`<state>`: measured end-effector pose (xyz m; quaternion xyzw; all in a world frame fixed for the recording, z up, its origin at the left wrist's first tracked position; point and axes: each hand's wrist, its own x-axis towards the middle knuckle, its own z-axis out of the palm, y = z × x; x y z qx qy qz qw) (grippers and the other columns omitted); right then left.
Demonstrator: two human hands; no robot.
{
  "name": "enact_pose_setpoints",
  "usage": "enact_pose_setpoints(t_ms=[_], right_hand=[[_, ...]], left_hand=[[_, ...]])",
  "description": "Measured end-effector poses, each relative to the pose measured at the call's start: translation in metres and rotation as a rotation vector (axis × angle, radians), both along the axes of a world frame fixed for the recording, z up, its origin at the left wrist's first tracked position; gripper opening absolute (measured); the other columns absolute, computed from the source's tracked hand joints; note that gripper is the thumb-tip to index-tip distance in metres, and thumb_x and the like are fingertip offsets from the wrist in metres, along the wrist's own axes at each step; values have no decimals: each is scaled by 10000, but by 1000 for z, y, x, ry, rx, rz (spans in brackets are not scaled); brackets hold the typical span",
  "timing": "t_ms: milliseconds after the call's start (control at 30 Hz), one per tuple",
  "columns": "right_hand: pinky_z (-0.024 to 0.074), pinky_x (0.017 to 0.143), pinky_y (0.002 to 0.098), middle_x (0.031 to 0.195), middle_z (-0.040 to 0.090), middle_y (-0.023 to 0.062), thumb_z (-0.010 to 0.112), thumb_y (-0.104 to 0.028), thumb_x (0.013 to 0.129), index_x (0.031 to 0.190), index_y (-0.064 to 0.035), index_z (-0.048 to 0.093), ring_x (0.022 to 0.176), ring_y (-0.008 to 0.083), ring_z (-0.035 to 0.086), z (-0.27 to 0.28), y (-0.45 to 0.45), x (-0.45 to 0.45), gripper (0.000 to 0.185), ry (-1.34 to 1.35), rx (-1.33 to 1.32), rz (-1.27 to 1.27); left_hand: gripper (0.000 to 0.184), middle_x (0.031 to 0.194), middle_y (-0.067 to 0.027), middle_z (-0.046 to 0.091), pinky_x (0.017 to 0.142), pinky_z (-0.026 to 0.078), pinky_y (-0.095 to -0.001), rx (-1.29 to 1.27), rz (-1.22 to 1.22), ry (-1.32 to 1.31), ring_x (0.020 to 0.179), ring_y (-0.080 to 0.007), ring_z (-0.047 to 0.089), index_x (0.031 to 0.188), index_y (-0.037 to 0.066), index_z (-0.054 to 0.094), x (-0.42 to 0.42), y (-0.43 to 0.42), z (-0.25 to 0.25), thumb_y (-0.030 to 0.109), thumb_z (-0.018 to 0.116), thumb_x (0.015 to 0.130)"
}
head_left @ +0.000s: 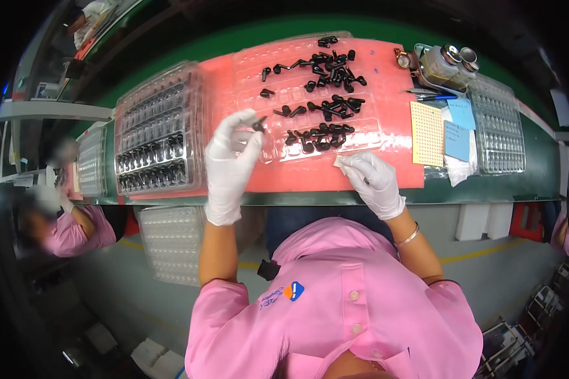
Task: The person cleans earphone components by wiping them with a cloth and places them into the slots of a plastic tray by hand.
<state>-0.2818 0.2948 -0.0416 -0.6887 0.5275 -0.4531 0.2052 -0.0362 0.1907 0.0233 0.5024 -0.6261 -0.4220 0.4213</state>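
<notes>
My left hand, in a white glove, pinches a black earbud between thumb and finger above the pink mat. In its white glove, my right hand has its fingers pressed together on a small pale scrap that looks like a wipe, near the mat's front edge. Several loose black earbuds lie in rows and heaps on a clear plastic tray ahead of both hands. To the left, a stack of clear trays carries black earbuds standing in neat rows in its nearer slots.
At the right are a yellow dotted sheet, blue notes, pens, metal-topped bottles and another clear tray stack. Below the table's front edge stand more clear trays. A person in pink sits at far left.
</notes>
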Motion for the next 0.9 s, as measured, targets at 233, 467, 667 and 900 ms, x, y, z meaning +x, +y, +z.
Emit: enact_pose_setpoints(t_ms=[233, 467, 667, 900], right_hand=[[516, 606, 257, 889, 662, 95, 688, 8, 847, 1071, -23, 675, 724, 166, 647, 4, 3, 1, 226, -220, 64, -49], [528, 613, 269, 894, 659, 95, 645, 5, 872, 1068, -27, 689, 740, 176, 652, 47, 12, 19, 204, -98, -33, -48], [527, 603, 272, 870, 650, 91, 656, 28, 849, 1061, -37, 691, 720, 177, 653, 40, 9, 6, 225, 212, 33, -107], [524, 606, 263, 855, 652, 78, 651, 42, 850, 1055, -44, 686, 686, 158, 650, 46, 10, 9, 225, 84, 75, -31]], left_hand=[[310, 1065, -91, 678, 668, 532, -229, 578, -261, 792, 895, -121, 672, 1178, 45, 596, -42, 65, -20, -14, 653, 879], [327, 1046, -63, 682, 692, 532, -219, 314, -168, 502, 912, -110, 667, 1150, 23, 609, -66, 83, -30, -49, 695, 843], [339, 1027, -68, 714, 701, 541, -224, 208, -142, 314, 858, -102, 679, 1128, 9, 625, -54, 82, -31, -51, 729, 811], [390, 1035, -107, 729, 716, 566, -257, -365, -226, -115, 821, -149, 710, 1152, 16, 621, -53, 77, -32, -25, 759, 790]])
